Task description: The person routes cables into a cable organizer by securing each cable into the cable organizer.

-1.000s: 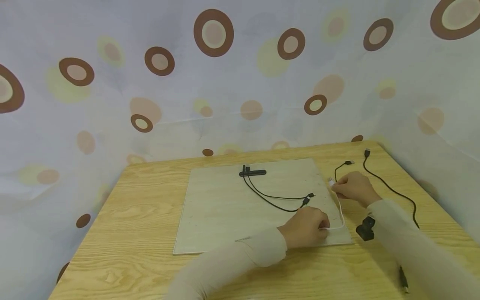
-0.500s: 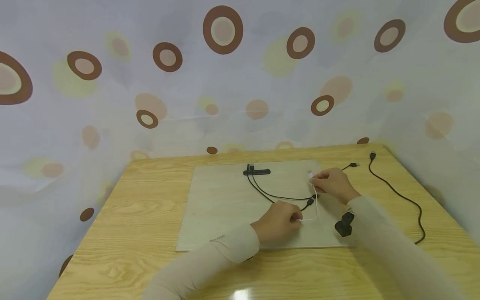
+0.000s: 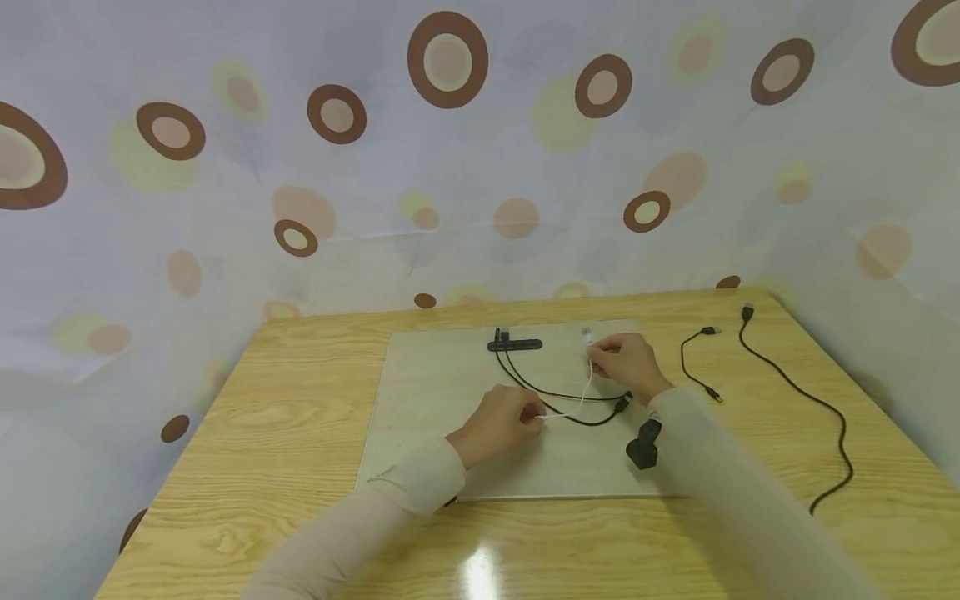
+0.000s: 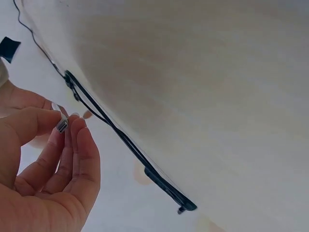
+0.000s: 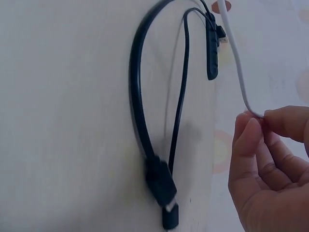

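Observation:
A short white USB cable (image 3: 583, 398) hangs bent between my two hands over the pale board (image 3: 420, 400). My left hand (image 3: 497, 423) pinches one end; its small metal-tipped connector (image 4: 62, 125) shows at the thumb in the left wrist view. Near the USB plug (image 3: 587, 336), my right hand (image 3: 628, 365) pinches the white cable between thumb and fingers, with the plug pointing away. Behind them lies a black cable holder (image 3: 517, 345) on the board. Two black cables (image 5: 136, 82) run from it in curves, their free connectors (image 5: 161, 181) lying below my right hand.
Right of the board, a short black cable (image 3: 684, 358) and a long black cable (image 3: 817, 400) lie on the wooden table (image 3: 247, 417). A patterned cloth (image 3: 450, 167) hangs behind and beside the table. A small black device (image 3: 643, 446) sits at my right wrist.
Both hands have moved left with the white cable, from the board's right edge to over its middle. The short black cable, partly covered before, now shows whole. The view has shifted slightly.

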### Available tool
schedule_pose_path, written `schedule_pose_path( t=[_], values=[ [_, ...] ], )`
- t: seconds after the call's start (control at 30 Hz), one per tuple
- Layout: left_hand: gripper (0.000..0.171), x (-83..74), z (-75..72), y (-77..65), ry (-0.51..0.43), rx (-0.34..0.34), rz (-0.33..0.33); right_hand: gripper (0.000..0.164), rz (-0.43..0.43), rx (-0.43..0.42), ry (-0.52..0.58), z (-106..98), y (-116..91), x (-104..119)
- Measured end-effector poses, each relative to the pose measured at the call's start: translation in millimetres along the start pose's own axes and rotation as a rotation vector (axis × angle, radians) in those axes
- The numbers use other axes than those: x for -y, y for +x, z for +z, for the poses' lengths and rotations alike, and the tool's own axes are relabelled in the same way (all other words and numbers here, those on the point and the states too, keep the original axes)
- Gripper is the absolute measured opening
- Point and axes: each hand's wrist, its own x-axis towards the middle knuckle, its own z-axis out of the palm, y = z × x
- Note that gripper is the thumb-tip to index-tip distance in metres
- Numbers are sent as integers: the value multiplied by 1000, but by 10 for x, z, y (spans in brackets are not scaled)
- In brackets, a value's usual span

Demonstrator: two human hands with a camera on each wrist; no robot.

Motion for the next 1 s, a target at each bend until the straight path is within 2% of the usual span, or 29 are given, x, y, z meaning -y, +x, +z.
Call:
schedule_pose_path(
  t=[0.2, 0.43, 0.7, 1.0],
  values=[
    [12, 141, -95, -42, 5, -11, -31, 28, -14, -3, 14, 173, 67, 53],
    [11, 253, -175, -60, 17, -25, -17, 27, 13, -29, 27, 307, 129, 125],
    [10, 419, -276, -109, 48, -66, -13, 28, 19, 15, 79, 526, 261, 211],
    [9, 554, -334, -132, 58, -82, -59, 22, -12, -85, 64, 765, 308, 234]
  ],
)
